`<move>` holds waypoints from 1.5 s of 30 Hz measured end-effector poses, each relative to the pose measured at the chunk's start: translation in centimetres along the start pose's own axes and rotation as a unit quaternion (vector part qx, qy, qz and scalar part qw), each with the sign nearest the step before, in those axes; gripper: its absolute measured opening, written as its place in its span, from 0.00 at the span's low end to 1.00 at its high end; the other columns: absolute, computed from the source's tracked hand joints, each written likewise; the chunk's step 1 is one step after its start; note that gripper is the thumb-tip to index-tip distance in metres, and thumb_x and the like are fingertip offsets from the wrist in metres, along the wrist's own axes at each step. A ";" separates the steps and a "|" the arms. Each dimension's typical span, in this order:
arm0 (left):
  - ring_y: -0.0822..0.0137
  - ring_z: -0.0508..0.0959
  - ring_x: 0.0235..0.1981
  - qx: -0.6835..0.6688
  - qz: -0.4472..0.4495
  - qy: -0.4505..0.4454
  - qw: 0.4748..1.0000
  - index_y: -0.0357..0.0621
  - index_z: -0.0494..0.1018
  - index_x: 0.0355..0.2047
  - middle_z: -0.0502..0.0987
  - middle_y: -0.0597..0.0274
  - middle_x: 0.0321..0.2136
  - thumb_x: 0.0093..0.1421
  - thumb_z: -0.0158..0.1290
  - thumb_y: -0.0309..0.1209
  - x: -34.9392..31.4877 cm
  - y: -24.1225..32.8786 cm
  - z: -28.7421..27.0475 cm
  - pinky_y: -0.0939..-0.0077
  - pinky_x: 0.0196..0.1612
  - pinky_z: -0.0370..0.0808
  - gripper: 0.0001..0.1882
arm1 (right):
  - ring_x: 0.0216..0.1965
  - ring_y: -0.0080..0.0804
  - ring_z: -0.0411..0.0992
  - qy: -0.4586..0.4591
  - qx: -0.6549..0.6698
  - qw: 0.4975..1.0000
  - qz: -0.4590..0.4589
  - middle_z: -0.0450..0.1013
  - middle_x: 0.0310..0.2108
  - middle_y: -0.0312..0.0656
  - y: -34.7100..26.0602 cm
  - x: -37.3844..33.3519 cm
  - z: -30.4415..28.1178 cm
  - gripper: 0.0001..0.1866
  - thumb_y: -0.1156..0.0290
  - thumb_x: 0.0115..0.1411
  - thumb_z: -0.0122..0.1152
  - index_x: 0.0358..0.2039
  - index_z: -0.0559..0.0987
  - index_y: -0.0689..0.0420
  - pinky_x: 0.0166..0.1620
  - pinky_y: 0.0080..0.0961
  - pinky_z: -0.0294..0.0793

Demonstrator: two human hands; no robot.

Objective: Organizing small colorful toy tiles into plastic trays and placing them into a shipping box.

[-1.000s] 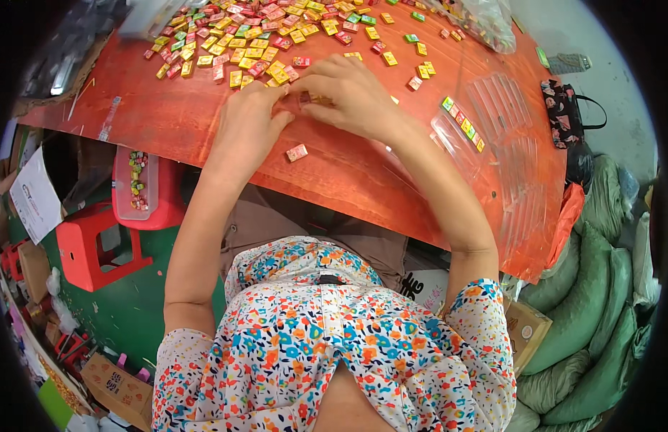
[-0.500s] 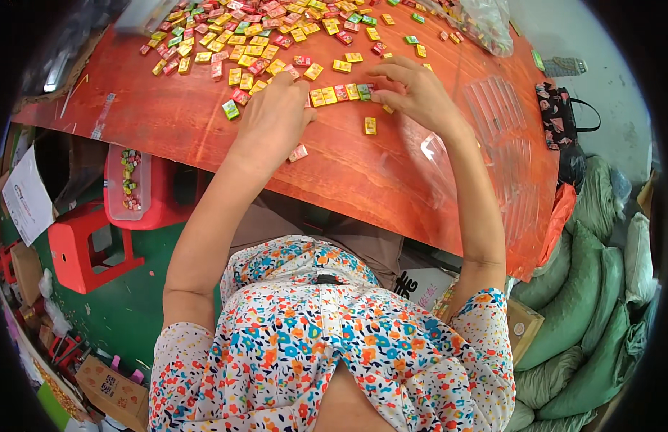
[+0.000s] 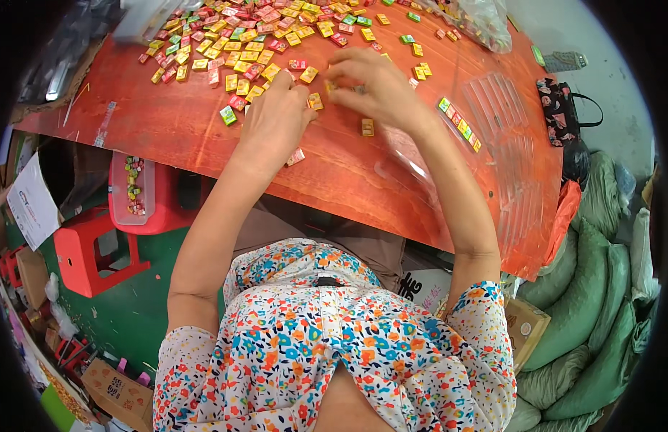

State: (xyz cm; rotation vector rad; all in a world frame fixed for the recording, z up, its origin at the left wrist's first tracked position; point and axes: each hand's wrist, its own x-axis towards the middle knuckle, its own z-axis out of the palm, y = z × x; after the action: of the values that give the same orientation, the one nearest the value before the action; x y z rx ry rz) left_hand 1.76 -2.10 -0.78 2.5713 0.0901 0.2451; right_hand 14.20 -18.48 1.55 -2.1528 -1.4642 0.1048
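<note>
Facing each other over the red tbl (image 3: 183, 115), L hand (image 3: 275, 119) and R hand (image 3: 375, 85) both have bent fingers. L's tips are right by a yellow box (image 3: 315, 101), can't tell if touching or clamped on it; R's grip is partly hidden, can't tell either, w/ a yellow bit (image 3: 330, 86) at its tips. 2nd yellow box (image 3: 368, 127) lies just nearside of R hand, pile of small boxes (image 3: 258, 36) is beyond, clear trays (image 3: 498, 106) off to the rt.
</note>
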 end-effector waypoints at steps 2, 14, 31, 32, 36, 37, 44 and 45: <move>0.44 0.79 0.36 -0.002 -0.004 -0.012 1.000 0.34 0.75 0.33 0.72 0.46 0.39 0.53 0.61 0.31 0.1 0.2 0.0 0.54 0.39 0.77 0.13 | 0.51 0.41 0.70 0.044 0.015 0.999 0.024 0.73 0.49 0.44 1.3 0.0 -1.3 0.15 0.66 0.55 0.64 0.43 0.80 0.57 0.54 0.34 0.69; 0.46 0.79 0.36 0.002 0.022 -0.024 0.999 0.35 0.76 0.36 0.74 0.45 0.37 0.52 0.62 0.33 1.5 1.0 0.9 0.56 0.38 0.77 0.15 | 0.39 0.38 0.74 -0.048 0.015 0.993 0.107 0.73 0.39 0.42 2.2 -3.3 -1.7 0.18 0.70 0.55 0.66 0.47 0.80 0.55 0.43 0.32 0.72; 0.46 0.78 0.35 0.001 0.048 -0.011 0.999 0.38 0.77 0.34 0.73 0.50 0.36 0.52 0.62 0.36 2.2 0.9 1.6 0.55 0.37 0.77 0.14 | 0.39 0.43 0.73 -0.015 -0.031 0.998 0.047 0.74 0.38 0.45 2.4 -3.3 -0.2 0.19 0.69 0.52 0.68 0.46 0.80 0.53 0.42 0.34 0.73; 0.46 0.78 0.35 0.001 0.049 -0.010 0.999 0.38 0.77 0.34 0.73 0.50 0.36 0.52 0.62 0.36 2.1 0.9 1.6 0.55 0.37 0.77 0.14 | 0.38 0.43 0.74 -0.020 -0.032 0.998 0.047 0.74 0.38 0.45 2.4 -3.3 -0.3 0.19 0.69 0.52 0.67 0.46 0.80 0.54 0.41 0.34 0.73; 0.47 0.78 0.35 -0.007 0.038 -0.013 0.999 0.38 0.76 0.35 0.73 0.50 0.37 0.52 0.62 0.35 1.8 1.1 1.3 0.55 0.37 0.77 0.14 | 0.36 0.38 0.74 0.017 0.019 0.995 0.099 0.74 0.38 0.44 3.4 -3.1 -1.9 0.16 0.68 0.54 0.65 0.45 0.80 0.55 0.39 0.33 0.73; 0.47 0.78 0.35 -0.012 0.040 -0.008 0.999 0.38 0.76 0.35 0.73 0.50 0.38 0.52 0.62 0.34 1.7 1.2 1.1 0.55 0.37 0.77 0.15 | 0.36 0.38 0.74 0.017 0.019 0.995 0.100 0.74 0.38 0.44 3.6 -3.0 -2.8 0.16 0.68 0.54 0.65 0.45 0.80 0.55 0.39 0.33 0.73; 0.46 0.78 0.35 -0.019 0.035 0.009 0.999 0.36 0.75 0.35 0.72 0.49 0.38 0.50 0.63 0.33 0.8 0.7 -0.2 0.56 0.37 0.77 0.16 | 0.36 0.35 0.73 0.034 -0.071 0.993 0.084 0.74 0.39 0.43 8.0 -2.0 -3.7 0.19 0.68 0.56 0.63 0.49 0.78 0.54 0.41 0.31 0.73; 0.46 0.78 0.35 -0.021 0.036 0.007 0.999 0.36 0.74 0.35 0.72 0.49 0.38 0.50 0.63 0.33 0.7 0.7 -0.1 0.55 0.37 0.77 0.16 | 0.37 0.36 0.73 0.016 -0.087 0.993 0.077 0.74 0.39 0.43 8.4 -2.0 -3.3 0.19 0.69 0.56 0.63 0.49 0.78 0.54 0.42 0.31 0.73</move>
State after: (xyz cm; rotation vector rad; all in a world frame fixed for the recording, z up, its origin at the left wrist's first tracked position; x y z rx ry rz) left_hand 2.47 -2.54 -0.22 2.5343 -0.0033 0.2891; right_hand 21.61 -23.75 0.04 -2.3953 -1.3306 -0.0020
